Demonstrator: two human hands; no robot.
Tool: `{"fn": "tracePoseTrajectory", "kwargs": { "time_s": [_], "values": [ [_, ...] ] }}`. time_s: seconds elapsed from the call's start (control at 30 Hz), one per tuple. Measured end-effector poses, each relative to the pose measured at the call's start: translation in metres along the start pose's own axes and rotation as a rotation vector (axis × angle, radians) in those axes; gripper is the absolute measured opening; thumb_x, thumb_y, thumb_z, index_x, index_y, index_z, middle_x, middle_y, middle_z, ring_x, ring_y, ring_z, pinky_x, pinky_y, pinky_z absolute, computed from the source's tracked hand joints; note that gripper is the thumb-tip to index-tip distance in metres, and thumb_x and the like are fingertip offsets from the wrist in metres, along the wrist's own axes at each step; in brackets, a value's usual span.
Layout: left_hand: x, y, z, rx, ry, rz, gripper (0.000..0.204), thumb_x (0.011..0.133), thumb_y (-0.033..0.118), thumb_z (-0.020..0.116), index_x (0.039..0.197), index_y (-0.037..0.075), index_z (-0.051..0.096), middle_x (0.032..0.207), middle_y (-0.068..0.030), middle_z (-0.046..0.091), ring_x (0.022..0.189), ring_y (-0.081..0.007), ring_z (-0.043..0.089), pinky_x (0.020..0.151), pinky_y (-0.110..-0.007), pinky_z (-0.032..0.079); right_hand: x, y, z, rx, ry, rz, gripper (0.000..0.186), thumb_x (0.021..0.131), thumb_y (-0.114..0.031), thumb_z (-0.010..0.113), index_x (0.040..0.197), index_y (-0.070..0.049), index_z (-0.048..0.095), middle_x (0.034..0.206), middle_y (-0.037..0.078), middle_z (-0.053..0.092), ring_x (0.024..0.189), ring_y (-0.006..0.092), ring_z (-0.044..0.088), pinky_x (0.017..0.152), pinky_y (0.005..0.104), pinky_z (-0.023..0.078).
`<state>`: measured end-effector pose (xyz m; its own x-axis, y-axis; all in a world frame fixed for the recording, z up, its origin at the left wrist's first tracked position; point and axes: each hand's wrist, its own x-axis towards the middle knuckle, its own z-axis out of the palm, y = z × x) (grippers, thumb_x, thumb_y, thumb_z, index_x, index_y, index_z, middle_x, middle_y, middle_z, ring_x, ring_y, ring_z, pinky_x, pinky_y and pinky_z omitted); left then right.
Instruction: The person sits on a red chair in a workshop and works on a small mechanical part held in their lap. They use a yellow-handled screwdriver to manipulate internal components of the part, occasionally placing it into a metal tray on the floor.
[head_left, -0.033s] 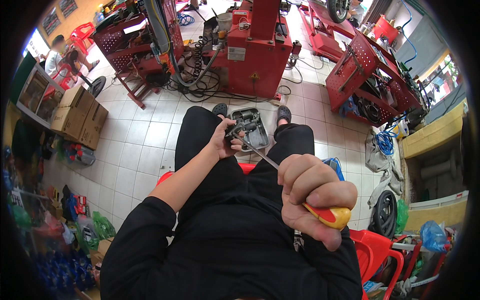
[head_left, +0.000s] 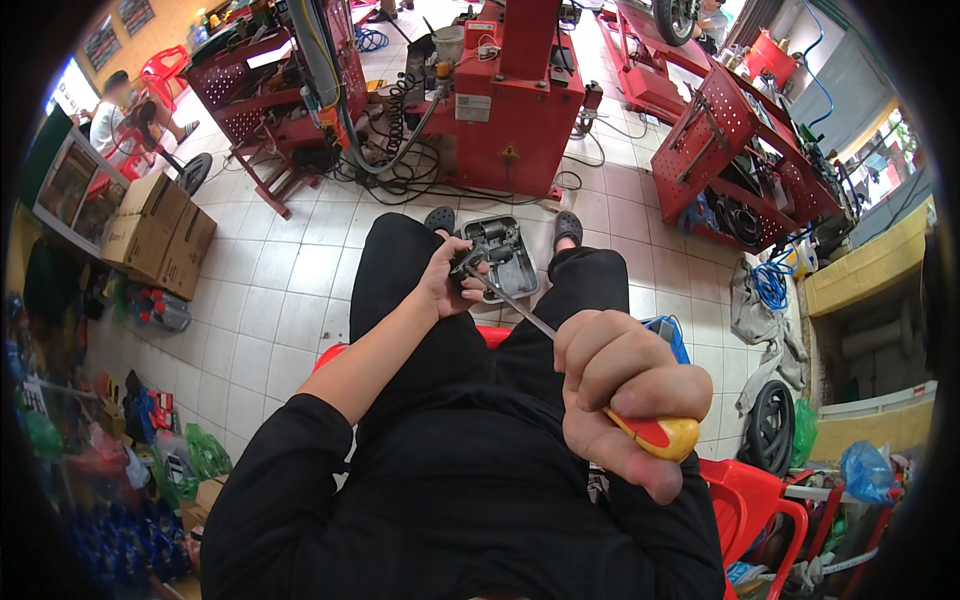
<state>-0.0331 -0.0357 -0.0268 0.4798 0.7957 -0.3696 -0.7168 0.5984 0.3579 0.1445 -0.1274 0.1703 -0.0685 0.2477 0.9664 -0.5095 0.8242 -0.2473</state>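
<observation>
My right hand [head_left: 635, 400] is closed in a fist round the yellow-and-red handle of a screwdriver [head_left: 535, 318]. Its long metal shaft slants away to the far left, and the tip reaches a dark metal mechanical part [head_left: 492, 242]. My left hand [head_left: 448, 272] grips that part from its left side, between my knees. Below the part lies a grey tray [head_left: 527, 285] on the floor between my feet. Exactly where the tip touches the part is too small to make out.
Ahead stands a red machine base [head_left: 515, 130] with cables around it on the tiles. Red perforated workbenches [head_left: 700, 130] flank it. Cardboard boxes [head_left: 150, 235] stand at left. A red plastic chair [head_left: 740, 510] is beside me at right. Another person [head_left: 105, 120] sits far left.
</observation>
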Motion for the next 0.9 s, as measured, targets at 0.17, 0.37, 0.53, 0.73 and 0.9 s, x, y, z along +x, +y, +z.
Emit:
{"fn": "tracePoseTrajectory", "kwargs": {
  "time_s": [0.17,0.37,0.53,0.73,0.9],
  "values": [
    [-0.005,0.000,0.005,-0.001,0.015,0.018,0.010,0.082,0.031,0.055,0.081,0.025,0.047,0.067,-0.0012,0.047,0.044,-0.0100,0.040,0.037,-0.023,0.032,0.000,-0.017,0.003,0.127,0.058,0.070,0.054,0.087,-0.060,0.047,0.084,-0.006,0.042,0.062,0.004,0.046,0.049,0.0148,0.039,0.046,0.0279,0.035],
    [0.000,0.001,-0.001,-0.019,-0.067,-0.060,0.023,0.079,0.036,0.057,0.085,0.015,0.052,0.068,-0.0017,0.051,0.043,-0.0108,0.040,0.038,-0.024,0.033,0.014,-0.029,-0.003,0.104,0.087,0.034,0.053,0.086,-0.057,0.050,0.071,-0.007,0.044,0.054,0.002,0.043,0.040,0.0129,0.036,0.039,0.0262,0.028],
    [-0.003,0.000,0.003,0.043,-0.026,-0.033,0.032,0.078,0.038,0.057,0.079,0.007,0.053,0.066,-0.0019,0.051,0.044,-0.0113,0.040,0.039,-0.025,0.032,0.008,-0.020,-0.008,0.117,0.041,0.066,0.052,0.087,-0.055,0.048,0.071,-0.006,0.045,0.054,0.001,0.043,0.040,0.0126,0.037,0.038,0.0265,0.030],
    [-0.002,0.001,0.001,0.042,-0.047,-0.038,0.032,0.078,0.038,0.057,0.074,0.006,0.053,0.066,-0.0024,0.051,0.045,-0.0114,0.041,0.040,-0.026,0.032,0.009,-0.019,-0.008,0.142,0.013,0.042,0.051,0.087,-0.054,0.048,0.070,-0.006,0.045,0.053,0.001,0.043,0.039,0.0129,0.038,0.037,0.0265,0.031],
    [-0.002,0.002,0.000,0.045,-0.051,-0.039,0.033,0.079,0.038,0.057,0.075,0.006,0.054,0.067,-0.0026,0.052,0.046,-0.0114,0.042,0.040,-0.025,0.032,0.009,-0.016,-0.007,0.161,0.009,0.026,0.049,0.088,-0.051,0.049,0.070,-0.006,0.045,0.053,0.001,0.043,0.039,0.0129,0.038,0.037,0.0263,0.031]
  ]
}}
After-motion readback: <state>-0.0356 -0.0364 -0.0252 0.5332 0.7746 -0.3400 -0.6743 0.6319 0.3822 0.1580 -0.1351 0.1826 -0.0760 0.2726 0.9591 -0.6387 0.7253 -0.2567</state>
